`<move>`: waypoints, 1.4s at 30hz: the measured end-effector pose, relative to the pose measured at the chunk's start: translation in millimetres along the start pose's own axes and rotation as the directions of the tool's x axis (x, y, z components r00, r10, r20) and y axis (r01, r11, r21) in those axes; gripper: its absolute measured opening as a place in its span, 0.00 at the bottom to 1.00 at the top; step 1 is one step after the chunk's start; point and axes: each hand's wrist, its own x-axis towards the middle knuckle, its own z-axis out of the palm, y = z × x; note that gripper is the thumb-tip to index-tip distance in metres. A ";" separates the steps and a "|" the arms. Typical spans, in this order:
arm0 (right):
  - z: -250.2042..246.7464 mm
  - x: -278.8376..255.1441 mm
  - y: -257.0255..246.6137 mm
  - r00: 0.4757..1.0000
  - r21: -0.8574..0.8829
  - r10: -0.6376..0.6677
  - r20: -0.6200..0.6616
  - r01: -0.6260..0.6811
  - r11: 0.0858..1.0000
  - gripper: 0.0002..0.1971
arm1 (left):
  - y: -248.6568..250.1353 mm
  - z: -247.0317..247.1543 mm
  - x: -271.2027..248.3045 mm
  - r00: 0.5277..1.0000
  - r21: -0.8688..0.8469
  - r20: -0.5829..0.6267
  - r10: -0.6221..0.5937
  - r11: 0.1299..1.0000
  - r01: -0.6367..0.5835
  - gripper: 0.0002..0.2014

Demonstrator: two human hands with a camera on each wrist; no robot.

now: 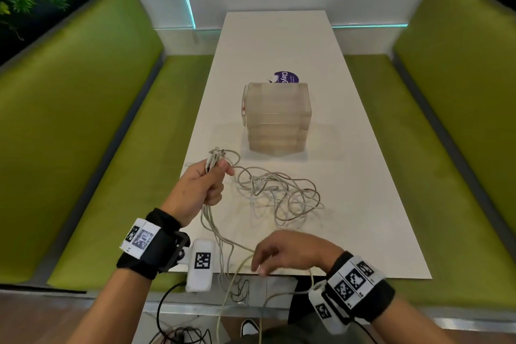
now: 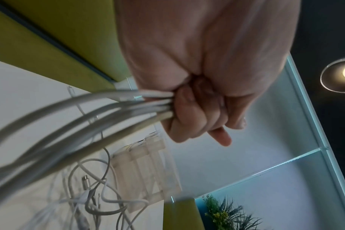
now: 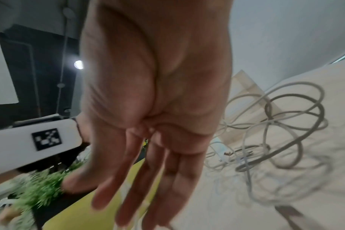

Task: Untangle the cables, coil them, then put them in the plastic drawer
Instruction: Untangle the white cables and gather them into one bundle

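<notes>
The tangle of pale grey and white cables (image 1: 275, 193) cannot be counted as separate leads: in the head view the loops cross too often, and in the right wrist view they (image 3: 276, 129) blur. Where they leave the fist in the left wrist view, about four or five strands (image 2: 89, 115) show side by side. At least one metal plug end (image 2: 85, 183) lies in the heap; others are too small to tell. Several strands run over the near table edge toward 6 o'clock and pass out of sight below.

The frosted translucent plastic drawer unit (image 1: 276, 117) stands at the middle of the long white table (image 1: 363, 176), at about 12 o'clock from the tangle and just apart from it. Its drawer fronts face 9 o'clock, so whether any is pulled out is unclear. It hides most of a round purple sticker (image 1: 287, 77) behind it, whose lettering is cut off.

The left hand (image 1: 201, 184) sits at 9 o'clock of the heap, fist clamped round a bundle of cables, with plug ends sticking out above the knuckles. The right hand (image 1: 290, 250) hovers at 6 o'clock by the near edge, fingers (image 3: 128, 179) straight and spread, gripping nothing; whether a strand brushes its fingertips cannot be told.

Two green upholstered benches, one (image 1: 83, 120) at 9 o'clock and one (image 1: 446, 120) at 3 o'clock, flank the table.
</notes>
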 end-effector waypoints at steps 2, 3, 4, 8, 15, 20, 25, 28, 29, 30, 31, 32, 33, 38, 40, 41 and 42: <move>-8.7 -1.0 3.2 0.977 0.063 0.041 -0.207 -0.029 0.998 0.07 | -0.9 -1.0 0.0 1.000 -0.011 -0.003 0.004 1.000 -0.004 0.13; -13.2 -1.1 6.6 0.960 0.056 0.074 -0.272 -0.061 0.997 0.06 | -1.8 -1.6 0.3 1.000 -0.015 -0.005 0.006 1.000 -0.006 0.13; -16.2 -0.8 11.1 0.951 0.015 0.110 -0.289 -0.110 0.994 0.06 | -2.2 -1.6 0.6 1.000 -0.018 -0.007 0.006 1.000 -0.007 0.13; -4.5 12.0 32.1 0.931 -0.237 0.339 -0.135 -0.362 0.902 0.18 | -1.4 -0.5 2.1 1.000 -0.010 -0.017 0.013 1.000 -0.013 0.13; 38.5 19.7 26.9 0.962 -0.244 0.267 0.067 -0.243 0.939 0.13 | -4.2 5.5 6.5 1.000 0.011 0.006 0.020 1.000 -0.020 0.14; 38.8 17.4 21.0 0.971 -0.232 0.240 0.022 -0.228 0.946 0.19 | -4.5 5.4 7.6 1.000 0.014 0.009 0.023 1.000 -0.024 0.14; 6.4 4.4 33.5 0.893 -0.248 0.308 -0.329 -0.396 0.884 0.14 | -3.5 6.5 7.6 1.000 0.034 -0.003 0.024 0.999 -0.024 0.13; -13.5 -10.4 43.9 0.821 -0.352 0.466 -0.329 -0.565 0.746 0.14 | -2.6 8.4 7.7 1.000 0.049 -0.010 0.030 0.998 -0.029 0.13; -17.8 -14.2 46.4 0.810 -0.377 0.503 -0.302 -0.586 0.718 0.15 | -2.8 8.9 7.9 0.999 0.052 -0.017 0.030 0.998 -0.030 0.13; -21.3 -17.8 47.1 0.804 -0.391 0.533 -0.263 -0.594 0.703 0.16 | -3.0 9.2 8.2 0.999 0.051 -0.026 0.031 0.998 -0.030 0.12; -24.5 -20.6 46.2 0.806 -0.394 0.548 -0.223 -0.589 0.706 0.17 | -3.6 9.3 9.1 0.999 0.050 -0.040 0.032 0.998 -0.030 0.11; -27.4 -21.6 44.9 0.819 -0.364 0.539 -0.197 -0.572 0.736 0.15 | -4.5 9.0 10.4 0.998 0.050 -0.055 0.029 0.998 -0.026 0.10; -30.5 -21.7 43.2 0.846 -0.282 0.499 -0.187 -0.533 0.798 0.12 | -5.8 8.6 11.5 0.998 0.050 -0.065 0.023 0.999 -0.020 0.08; -48.0 -2.8 18.4 0.862 -0.090 0.065 -0.503 -0.127 0.988 0.07 | -14.5 7.3 14.2 0.995 0.057 -0.096 -0.006 0.998 0.011 0.05; -54.3 13.5 11.2 0.795 -0.132 -0.017 -0.606 -0.079 0.988 0.14 | -17.8 7.8 13.8 0.994 0.055 -0.112 -0.019 0.998 0.025 0.04; -57.1 22.1 9.7 0.773 -0.160 -0.029 -0.634 -0.094 0.983 0.17 | -19.8 8.6 14.1 0.992 0.052 -0.119 -0.029 0.998 0.035 0.04; -59.5 30.3 9.6 0.756 -0.189 -0.032 -0.654 -0.122 0.974 0.19 | -21.3 9.8 14.2 0.992 0.054 -0.122 -0.039 0.998 0.046 0.04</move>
